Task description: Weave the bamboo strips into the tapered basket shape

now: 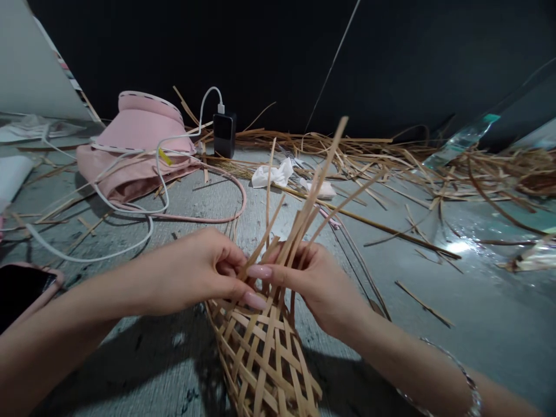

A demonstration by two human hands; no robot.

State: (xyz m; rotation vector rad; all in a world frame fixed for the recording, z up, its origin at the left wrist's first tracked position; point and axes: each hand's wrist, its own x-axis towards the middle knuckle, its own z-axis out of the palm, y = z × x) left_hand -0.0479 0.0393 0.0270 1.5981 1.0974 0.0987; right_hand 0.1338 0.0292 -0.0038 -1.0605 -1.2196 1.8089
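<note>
A tan woven basket [264,359] with an open lattice stands at the bottom centre. Loose ends of its flat strips [319,185] rise from the top and fan out. My left hand [204,272] is closed at the basket's upper left, thumb and fingers pinching a strip near the weave. From the other side, my right hand [313,278] grips a bundle of upright strips, its thumb pressed across their front. Both thumbs are close together. The fingertips of my right hand are partly hidden behind the strips.
Behind lie a pink sun visor [143,124], a black power bank [225,134] with a white cable, and crumpled tissue [273,174]. Loose strips [391,156] run along the dark wall, near a clear plastic bottle [460,142]. A phone [26,289] rests at the left edge.
</note>
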